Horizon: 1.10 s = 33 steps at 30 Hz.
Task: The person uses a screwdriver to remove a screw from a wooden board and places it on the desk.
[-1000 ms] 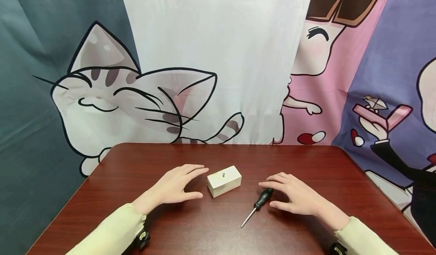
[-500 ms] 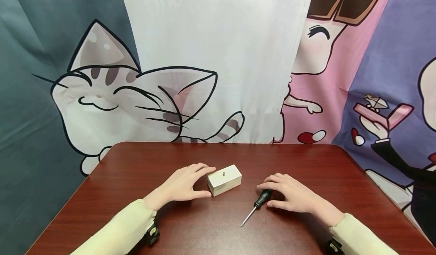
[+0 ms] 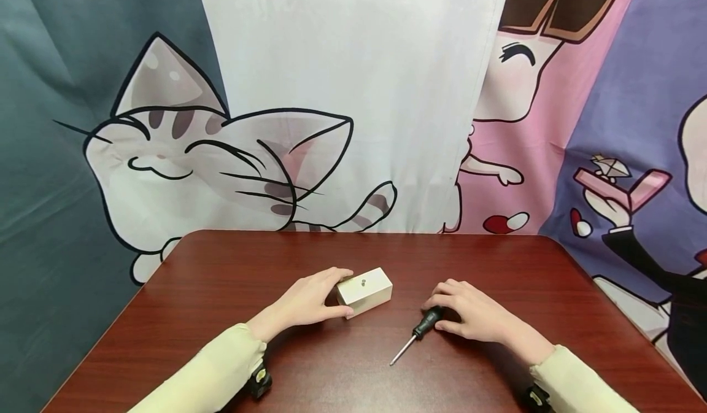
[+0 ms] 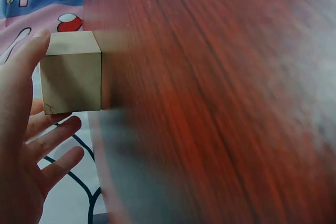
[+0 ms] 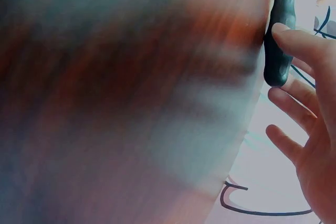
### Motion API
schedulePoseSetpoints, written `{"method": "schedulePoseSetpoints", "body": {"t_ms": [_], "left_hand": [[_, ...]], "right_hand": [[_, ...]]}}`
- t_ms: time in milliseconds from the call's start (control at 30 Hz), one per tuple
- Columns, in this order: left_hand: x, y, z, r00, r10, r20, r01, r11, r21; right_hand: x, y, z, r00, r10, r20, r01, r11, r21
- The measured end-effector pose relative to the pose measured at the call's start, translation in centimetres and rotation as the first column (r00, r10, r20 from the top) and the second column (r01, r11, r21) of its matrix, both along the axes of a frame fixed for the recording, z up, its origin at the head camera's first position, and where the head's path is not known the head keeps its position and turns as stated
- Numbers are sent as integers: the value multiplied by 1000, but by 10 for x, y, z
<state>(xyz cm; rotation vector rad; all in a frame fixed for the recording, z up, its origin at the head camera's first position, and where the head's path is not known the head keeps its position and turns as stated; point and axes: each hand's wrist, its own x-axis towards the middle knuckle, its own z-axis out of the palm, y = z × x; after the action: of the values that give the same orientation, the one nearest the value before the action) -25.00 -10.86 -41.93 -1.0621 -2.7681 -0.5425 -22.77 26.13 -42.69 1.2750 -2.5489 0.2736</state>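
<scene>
A pale wooden block [image 3: 369, 296] sits on the table with a small screw [image 3: 363, 283] standing up from its top. My left hand [image 3: 306, 299] has the block's left end between thumb and fingers. The left wrist view shows the thumb against one side of the block [image 4: 73, 80] and fingers behind it; the outer fingers are spread apart. To the right lies a screwdriver [image 3: 428, 323] with a black handle and metal shaft, its tip toward the person. My right hand [image 3: 475, 315] pinches the rear of the handle [image 5: 283, 11] between thumb and forefinger.
The dark red-brown wooden table [image 3: 265, 247] has rounded far corners. Behind it hangs a cloth backdrop [image 3: 353, 63] printed with a cartoon cat and figures. Both sleeves are pale yellow, with black wrist devices [image 3: 259, 381] beneath.
My left hand has moved right until its thumb and fingers meet the block's left end. My right hand has closed in on the screwdriver handle. The block and screwdriver have barely moved.
</scene>
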Motion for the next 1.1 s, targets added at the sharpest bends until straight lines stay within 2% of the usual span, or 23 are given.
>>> {"method": "schedulePoseSetpoints", "body": {"t_ms": [200,567,700,800,900,1000,1100], "left_hand": [[-2,2,-2,999,9,43,-11,999,45],[-2,0,-5,995,-43,87,34,994,99],[-2,-1,-5,993,-78,86,69,993,101],[-2,-1,-5,992,-93,85,84,991,103],[-1,-2,-4,991,-103,87,93,989,113],[0,-2,-4,990,-109,90,97,987,126],[0,-2,-4,989,-112,93,98,986,135]], "right_hand": [[0,2,1,1000,6,-17,-6,1000,-8],[3,6,8,999,-32,-13,32,999,6],[4,6,13,999,-30,23,31,999,-21],[5,7,17,994,-7,106,16,996,-84],[6,7,20,968,33,250,15,982,-188],[9,7,23,916,81,393,41,955,-294],[11,6,25,873,98,477,88,932,-352]]}}
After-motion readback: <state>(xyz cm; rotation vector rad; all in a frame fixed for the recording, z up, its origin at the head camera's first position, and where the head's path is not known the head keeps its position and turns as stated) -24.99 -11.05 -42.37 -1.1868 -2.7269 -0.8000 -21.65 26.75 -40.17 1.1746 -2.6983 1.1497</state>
